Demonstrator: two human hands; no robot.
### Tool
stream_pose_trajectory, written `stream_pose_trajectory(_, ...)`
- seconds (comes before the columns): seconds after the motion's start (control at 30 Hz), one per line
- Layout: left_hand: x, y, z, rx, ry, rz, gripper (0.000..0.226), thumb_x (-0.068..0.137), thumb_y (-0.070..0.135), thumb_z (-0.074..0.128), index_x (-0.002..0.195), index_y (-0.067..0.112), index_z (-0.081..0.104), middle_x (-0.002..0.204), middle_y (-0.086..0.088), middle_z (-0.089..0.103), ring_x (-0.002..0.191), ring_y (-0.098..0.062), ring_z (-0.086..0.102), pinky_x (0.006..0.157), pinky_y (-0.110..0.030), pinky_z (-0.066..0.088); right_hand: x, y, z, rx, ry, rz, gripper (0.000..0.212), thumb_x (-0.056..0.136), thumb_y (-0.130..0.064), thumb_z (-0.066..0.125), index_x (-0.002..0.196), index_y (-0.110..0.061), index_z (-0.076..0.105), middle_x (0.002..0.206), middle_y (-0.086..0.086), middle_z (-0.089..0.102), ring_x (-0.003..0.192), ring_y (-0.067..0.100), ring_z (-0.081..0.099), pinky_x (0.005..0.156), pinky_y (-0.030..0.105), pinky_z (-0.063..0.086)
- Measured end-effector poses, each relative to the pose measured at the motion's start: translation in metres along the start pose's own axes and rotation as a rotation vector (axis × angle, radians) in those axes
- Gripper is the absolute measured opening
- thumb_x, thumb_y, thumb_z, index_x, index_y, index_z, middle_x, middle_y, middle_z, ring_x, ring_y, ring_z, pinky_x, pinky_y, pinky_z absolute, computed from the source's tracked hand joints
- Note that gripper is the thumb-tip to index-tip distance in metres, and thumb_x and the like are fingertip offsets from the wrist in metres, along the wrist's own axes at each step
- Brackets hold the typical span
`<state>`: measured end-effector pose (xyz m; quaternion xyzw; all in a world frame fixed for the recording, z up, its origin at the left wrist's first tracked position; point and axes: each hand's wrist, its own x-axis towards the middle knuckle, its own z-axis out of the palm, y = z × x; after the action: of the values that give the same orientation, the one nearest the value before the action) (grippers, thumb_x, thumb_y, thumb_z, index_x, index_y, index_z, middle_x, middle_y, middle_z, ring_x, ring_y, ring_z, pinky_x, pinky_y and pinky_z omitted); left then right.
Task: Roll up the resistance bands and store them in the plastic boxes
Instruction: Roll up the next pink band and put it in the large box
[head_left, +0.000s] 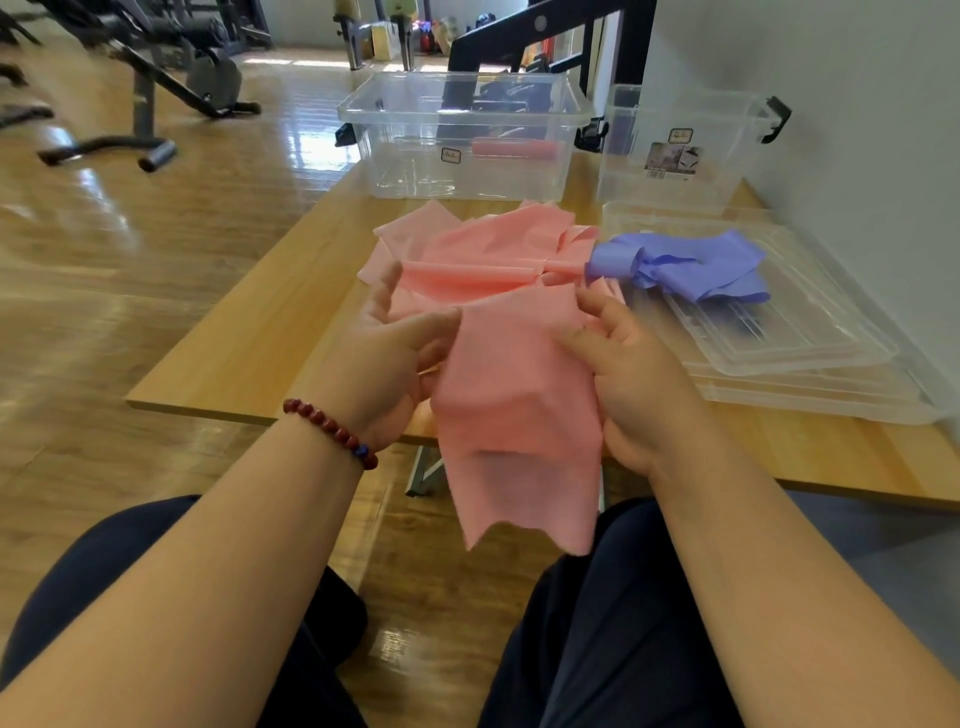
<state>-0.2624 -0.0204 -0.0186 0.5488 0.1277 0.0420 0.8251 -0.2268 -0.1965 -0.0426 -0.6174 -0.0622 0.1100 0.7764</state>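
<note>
A wide pink resistance band (514, 395) hangs over the table's near edge, its loose end dangling between my knees. My left hand (395, 358) pinches its left edge between thumb and fingers. On the other side, my right hand (628, 374) holds the right edge with curled fingers. More of the pink band (483, 244) lies bunched on the table behind. A purple band (685, 270) is crumpled on the clear lids. One rolled pink band (514, 149) lies inside the large clear box (405, 156). A second clear box (727, 119) stands to its right.
The wooden table (249, 343) has two stacked clear lids (810, 358) at the right, beside a white wall. Gym machines (156, 78) stand on the wooden floor at the left. My dark-trousered knees sit below the table edge.
</note>
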Motion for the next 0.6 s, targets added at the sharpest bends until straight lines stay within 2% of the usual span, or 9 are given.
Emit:
stream_pose_trajectory(0.03, 0.003, 0.001, -0.002, 0.002, 0.028, 0.025, 0.069, 0.090, -0.002, 0.060, 0.144, 0.032, 0.034, 0.085, 0.003, 0.073, 0.076, -0.012, 0.070, 0.062, -0.031, 0.060, -0.001, 0.001, -0.003, 0.016, 0.014, -0.002, 0.041, 0.093, -0.010, 0.064, 0.130, -0.026, 0.056, 0.128, 0.003, 0.062, 0.104, 0.022, 0.068, 0.079, 0.036, 0.058)
stream_pose_trajectory(0.1, 0.007, 0.002, -0.003, 0.037, 0.069, 0.043, 0.067, 0.092, 0.000, 0.058, 0.145, 0.033, 0.034, 0.093, 0.004, 0.072, 0.086, -0.014, 0.070, 0.060, -0.032, 0.056, -0.003, 0.001, -0.004, 0.048, 0.069, -0.042, 0.041, 0.090, -0.004, 0.065, 0.119, -0.032, 0.058, 0.124, 0.002, 0.062, 0.100, 0.018, 0.069, 0.076, 0.032, 0.058)
stream_pose_trajectory(0.17, 0.007, 0.001, -0.002, 0.066, 0.065, 0.034, 0.071, 0.093, 0.006, 0.060, 0.149, 0.035, 0.028, 0.100, 0.003, 0.068, 0.088, -0.016, 0.069, 0.059, -0.032, 0.056, -0.003, 0.001, -0.003, 0.025, 0.124, -0.107, 0.037, 0.091, -0.004, 0.065, 0.106, -0.038, 0.063, 0.121, -0.001, 0.065, 0.105, 0.016, 0.067, 0.086, 0.035, 0.058)
stream_pose_trajectory(0.23, 0.005, -0.001, -0.001, 0.052, -0.017, 0.000, 0.081, 0.087, 0.017, 0.066, 0.152, 0.036, 0.021, 0.104, 0.007, 0.064, 0.090, -0.014, 0.071, 0.063, -0.035, 0.058, -0.001, 0.001, 0.001, -0.006, 0.146, -0.136, 0.030, 0.093, -0.008, 0.064, 0.100, -0.036, 0.070, 0.122, -0.004, 0.066, 0.113, 0.015, 0.063, 0.095, 0.034, 0.054)
stream_pose_trajectory(0.3, 0.003, -0.006, -0.002, 0.111, -0.144, -0.047, 0.096, 0.074, 0.022, 0.075, 0.151, 0.039, 0.020, 0.114, 0.003, 0.065, 0.097, -0.014, 0.071, 0.069, -0.038, 0.059, 0.004, 0.000, 0.003, -0.014, 0.155, -0.124, 0.024, 0.094, -0.008, 0.062, 0.105, -0.027, 0.072, 0.122, -0.006, 0.066, 0.112, 0.012, 0.062, 0.090, 0.026, 0.055)
stream_pose_trajectory(0.37, 0.002, -0.009, -0.003, 0.249, -0.214, -0.045, 0.099, 0.071, 0.012, 0.083, 0.147, 0.042, 0.028, 0.127, 0.000, 0.062, 0.107, -0.020, 0.067, 0.075, -0.042, 0.059, 0.010, -0.003, 0.002, -0.017, 0.150, -0.079, 0.026, 0.095, -0.009, 0.061, 0.115, -0.023, 0.070, 0.125, -0.005, 0.064, 0.111, 0.014, 0.062, 0.089, 0.029, 0.056)
stream_pose_trajectory(0.47, 0.008, -0.007, -0.005, 0.182, -0.060, -0.005, 0.086, 0.079, -0.002, 0.073, 0.143, 0.040, 0.034, 0.115, 0.003, 0.060, 0.101, -0.016, 0.067, 0.076, -0.037, 0.059, 0.016, -0.007, -0.001, -0.032, 0.128, -0.049, 0.039, 0.093, -0.008, 0.064, 0.126, -0.028, 0.064, 0.133, -0.003, 0.058, 0.116, 0.019, 0.060, 0.094, 0.040, 0.055)
stream_pose_trajectory(0.53, 0.014, -0.002, -0.005, 0.058, 0.019, 0.008, 0.094, 0.080, -0.002, 0.071, 0.152, 0.033, 0.023, 0.115, -0.003, 0.062, 0.097, -0.020, 0.070, 0.073, -0.036, 0.059, 0.017, -0.009, -0.005, -0.034, 0.017, -0.006, 0.062, 0.089, -0.005, 0.067, 0.142, -0.031, 0.047, 0.131, 0.000, 0.058, 0.113, 0.021, 0.063, 0.086, 0.040, 0.058)
stream_pose_trajectory(0.6, 0.016, 0.003, -0.003, 0.033, 0.028, 0.033, 0.089, 0.081, -0.001, 0.071, 0.151, 0.032, 0.026, 0.111, -0.005, 0.066, 0.091, -0.020, 0.072, 0.067, -0.034, 0.060, 0.015, -0.011, -0.008, -0.188, -0.116, 0.043, 0.088, 0.082, -0.002, 0.074, 0.149, -0.039, 0.031, 0.126, 0.002, 0.059, 0.110, 0.020, 0.064, 0.085, 0.039, 0.057)
